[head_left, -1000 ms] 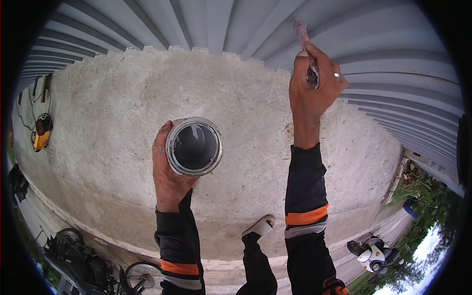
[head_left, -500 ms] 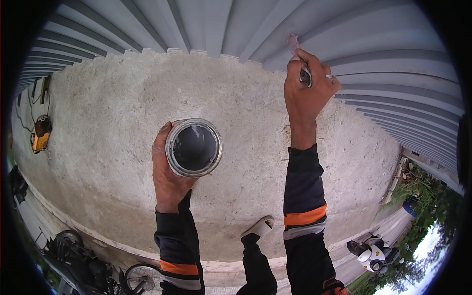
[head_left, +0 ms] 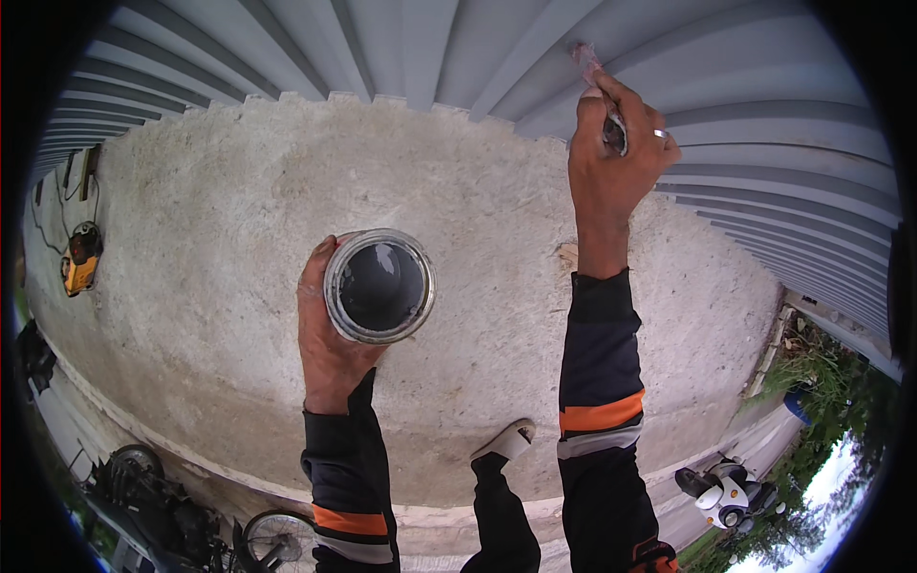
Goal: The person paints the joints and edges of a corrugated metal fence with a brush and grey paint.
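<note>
My left hand (head_left: 330,349) is wrapped round the side of an open round paint can (head_left: 427,304), held upright over the concrete. Grey paint (head_left: 377,291) with a glossy surface lies inside it. Farther off and to the right, my right hand (head_left: 621,153) closes on a paintbrush (head_left: 616,136). The brush's handle end pokes out by the thumb, and its pinkish, paint-smeared head (head_left: 585,59) touches or nearly touches the grey ribbed metal wall (head_left: 544,86). Most of the handle is hidden in my fingers.
Rough concrete (head_left: 239,248) spreads below the wall. At the left lies a yellow-and-black power tool (head_left: 81,258) with a cord. A dark motorcycle (head_left: 153,506) stands at lower left, a white scooter (head_left: 726,497) at lower right. My sandalled foot (head_left: 506,441) shows near the bottom.
My right hand has moved up and a little to the right along the wall with the paintbrush. The left hand and the can have hardly moved.
</note>
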Demonstrator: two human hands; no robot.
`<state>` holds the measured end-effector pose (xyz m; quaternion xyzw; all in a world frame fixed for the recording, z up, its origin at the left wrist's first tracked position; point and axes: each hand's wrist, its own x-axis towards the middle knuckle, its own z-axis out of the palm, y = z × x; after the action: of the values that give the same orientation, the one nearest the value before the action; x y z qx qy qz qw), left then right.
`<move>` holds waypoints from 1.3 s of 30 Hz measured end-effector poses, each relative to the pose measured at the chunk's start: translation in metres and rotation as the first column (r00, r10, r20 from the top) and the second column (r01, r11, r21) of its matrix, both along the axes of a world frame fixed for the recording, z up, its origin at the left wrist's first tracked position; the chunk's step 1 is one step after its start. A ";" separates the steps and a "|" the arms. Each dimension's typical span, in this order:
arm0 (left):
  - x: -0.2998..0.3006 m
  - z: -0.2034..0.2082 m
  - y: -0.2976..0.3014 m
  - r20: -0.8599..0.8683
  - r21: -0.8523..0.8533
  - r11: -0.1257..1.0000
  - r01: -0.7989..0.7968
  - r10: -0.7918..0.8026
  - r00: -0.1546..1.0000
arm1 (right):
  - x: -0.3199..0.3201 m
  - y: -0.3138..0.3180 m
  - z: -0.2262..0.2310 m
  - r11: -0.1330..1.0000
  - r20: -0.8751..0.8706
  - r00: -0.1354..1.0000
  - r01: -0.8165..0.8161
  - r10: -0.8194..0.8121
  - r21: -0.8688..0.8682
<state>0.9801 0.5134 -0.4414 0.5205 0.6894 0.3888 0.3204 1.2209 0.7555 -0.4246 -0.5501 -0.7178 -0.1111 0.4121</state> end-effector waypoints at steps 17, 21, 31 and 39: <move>-0.001 -0.001 0.003 0.001 -0.023 0.999 0.022 -0.022 1.000 | -0.009 -0.003 -0.086 0.954 -0.003 0.994 0.103 -0.109 -0.283; 0.000 -0.005 0.001 0.029 -0.016 1.000 -0.002 0.003 1.000 | -0.009 -0.011 -0.057 0.993 -0.067 0.996 0.051 -0.059 -0.104; 0.003 -0.001 0.003 0.000 0.012 1.000 -0.020 0.020 1.000 | -0.008 -0.044 -0.017 0.993 -0.250 0.968 -0.033 0.004 -0.109; 0.010 0.002 0.007 0.026 0.028 1.000 0.003 -0.004 1.000 | -0.005 -0.009 -0.077 0.945 -0.037 0.993 0.095 -0.112 -0.312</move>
<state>0.9900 0.5200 -0.4390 0.5211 0.6787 0.4045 0.3228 1.2160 0.7469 -0.5015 -0.6476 -0.6850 -0.0037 0.3339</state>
